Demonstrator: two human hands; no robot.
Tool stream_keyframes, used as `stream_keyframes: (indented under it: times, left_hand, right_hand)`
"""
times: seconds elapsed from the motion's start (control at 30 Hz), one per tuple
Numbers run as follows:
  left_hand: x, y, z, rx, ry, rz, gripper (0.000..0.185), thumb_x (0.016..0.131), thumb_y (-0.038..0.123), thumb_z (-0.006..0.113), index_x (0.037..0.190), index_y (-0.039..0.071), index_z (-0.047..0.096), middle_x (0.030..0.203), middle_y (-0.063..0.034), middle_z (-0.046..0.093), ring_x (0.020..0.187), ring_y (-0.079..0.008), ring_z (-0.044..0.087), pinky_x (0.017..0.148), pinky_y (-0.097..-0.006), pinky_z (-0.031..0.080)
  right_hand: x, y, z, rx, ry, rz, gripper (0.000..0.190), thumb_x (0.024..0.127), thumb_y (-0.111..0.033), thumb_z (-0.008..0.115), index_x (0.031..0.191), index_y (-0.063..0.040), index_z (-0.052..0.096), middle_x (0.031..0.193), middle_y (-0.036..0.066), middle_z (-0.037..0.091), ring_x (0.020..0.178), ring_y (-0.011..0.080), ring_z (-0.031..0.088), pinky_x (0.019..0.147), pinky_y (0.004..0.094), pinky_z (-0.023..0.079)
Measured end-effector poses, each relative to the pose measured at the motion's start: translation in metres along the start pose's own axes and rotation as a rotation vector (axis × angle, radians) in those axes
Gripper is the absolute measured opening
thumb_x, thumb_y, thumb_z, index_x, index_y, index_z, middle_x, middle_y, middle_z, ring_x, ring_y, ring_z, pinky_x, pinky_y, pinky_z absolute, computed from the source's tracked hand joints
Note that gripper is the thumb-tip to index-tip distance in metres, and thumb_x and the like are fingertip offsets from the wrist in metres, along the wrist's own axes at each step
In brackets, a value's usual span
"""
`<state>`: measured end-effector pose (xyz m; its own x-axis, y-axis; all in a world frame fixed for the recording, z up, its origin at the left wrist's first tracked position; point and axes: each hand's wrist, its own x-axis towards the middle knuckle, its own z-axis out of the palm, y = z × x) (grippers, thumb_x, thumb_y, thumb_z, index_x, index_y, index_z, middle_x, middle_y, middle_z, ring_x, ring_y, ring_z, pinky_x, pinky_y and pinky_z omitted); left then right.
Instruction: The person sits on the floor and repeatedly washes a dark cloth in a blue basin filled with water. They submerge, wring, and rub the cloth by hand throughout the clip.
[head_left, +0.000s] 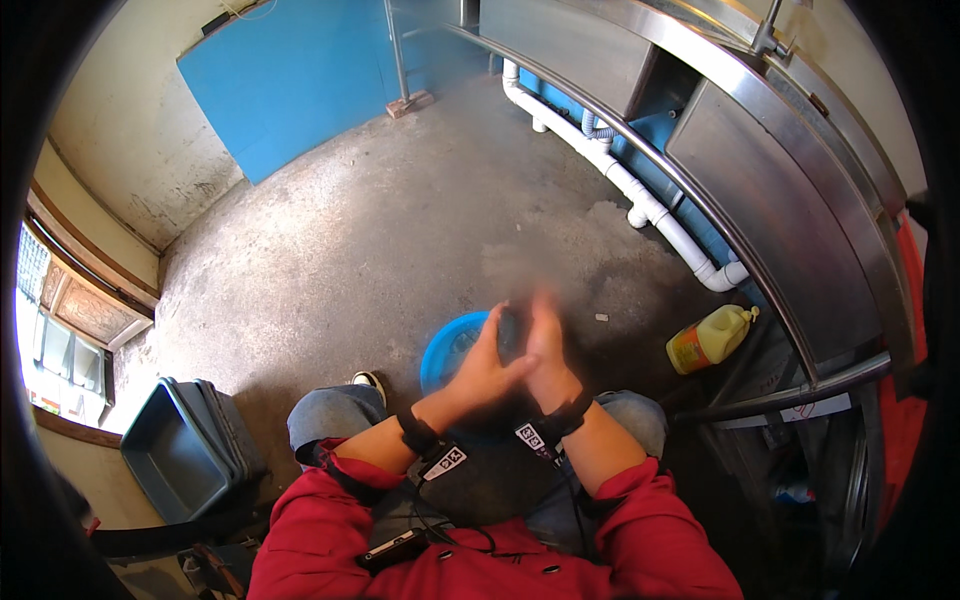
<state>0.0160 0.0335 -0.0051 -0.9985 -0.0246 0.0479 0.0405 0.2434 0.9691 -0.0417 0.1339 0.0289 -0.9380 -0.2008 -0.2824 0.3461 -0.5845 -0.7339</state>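
Observation:
My left hand (480, 371) is raised over a round blue plastic basin (433, 364), its thumb spread away from its fingers. Beside it is my right hand (546, 346), fingers stretched forward, with the left thumb overlapping or touching its base. I see nothing held in either hand, though a hazy smear in the view blurs the right fingertips and the gap between the hands. The basin stands on the floor between my knees. My hands and wrists hide much of it, and its contents are unclear. Black bands with printed tags circle both wrists.
A yellow plastic jug (709, 341) with a pump top lies tilted on the concrete floor (337, 247) at right. Stacked grey plastic tubs (180, 450) stand at left. A stainless steel sink unit (772, 195) with a metal rail and white drain pipes (630, 184) runs along the right.

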Motion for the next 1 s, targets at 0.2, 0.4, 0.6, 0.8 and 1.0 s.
stream_keyframes:
  times: [0.2, 0.4, 0.6, 0.8, 1.0]
  left_hand:
    - [0.002, 0.031, -0.036, 0.127, -0.208, -0.210, 0.073, 0.076, 0.037, 0.078, 0.125, -0.010, 0.050, 0.122, -0.0259, 0.059, 0.117, -0.0341, 0.056, 0.098, -0.0407, 0.044]
    - [-0.004, 0.032, -0.041, -0.607, -0.351, -0.266, 0.024, 0.074, 0.011, 0.072, 0.095, 0.001, 0.066, 0.090, -0.0073, 0.066, 0.084, -0.0138, 0.062, 0.069, -0.0273, 0.050]
    - [-0.001, 0.003, -0.018, -0.285, -0.281, -0.289, 0.018, 0.073, 0.015, 0.071, 0.083, 0.002, 0.065, 0.076, -0.0067, 0.065, 0.067, -0.0163, 0.061, 0.059, -0.0316, 0.048]
    - [0.003, -0.004, -0.013, 0.528, -0.220, -0.058, 0.037, 0.074, 0.034, 0.071, 0.088, 0.000, 0.067, 0.079, -0.0207, 0.068, 0.073, -0.0335, 0.066, 0.064, -0.0427, 0.051]
    - [-0.001, -0.003, -0.010, 0.756, -0.172, -0.026, 0.033, 0.077, 0.034, 0.067, 0.085, 0.002, 0.067, 0.082, -0.0210, 0.069, 0.078, -0.0372, 0.068, 0.068, -0.0453, 0.053]
  right_hand:
    - [-0.011, -0.023, 0.008, -0.180, -0.281, -0.019, 0.040, 0.096, -0.042, 0.055, 0.112, -0.006, 0.060, 0.096, 0.004, 0.064, 0.079, 0.0158, 0.061, 0.059, 0.0275, 0.045]
    - [-0.025, -0.027, 0.016, -0.360, -0.475, -0.155, 0.034, 0.094, -0.016, 0.059, 0.124, 0.000, 0.056, 0.081, 0.004, 0.062, 0.070, 0.0151, 0.060, 0.070, 0.0311, 0.053]
    - [-0.010, -0.012, 0.000, -0.261, -0.375, -0.094, 0.025, 0.096, -0.021, 0.055, 0.099, 0.002, 0.065, 0.066, 0.001, 0.055, 0.062, 0.0104, 0.053, 0.061, 0.0304, 0.048]
    - [0.011, 0.012, -0.012, -0.579, -0.221, -0.273, 0.006, 0.078, -0.008, 0.062, 0.082, -0.004, 0.060, 0.071, 0.010, 0.059, 0.065, 0.0267, 0.057, 0.060, 0.0382, 0.047]
    - [0.032, 0.042, -0.029, -0.730, -0.086, -0.311, 0.014, 0.065, -0.002, 0.061, 0.077, -0.006, 0.056, 0.080, 0.017, 0.059, 0.075, 0.0385, 0.057, 0.065, 0.0441, 0.046]
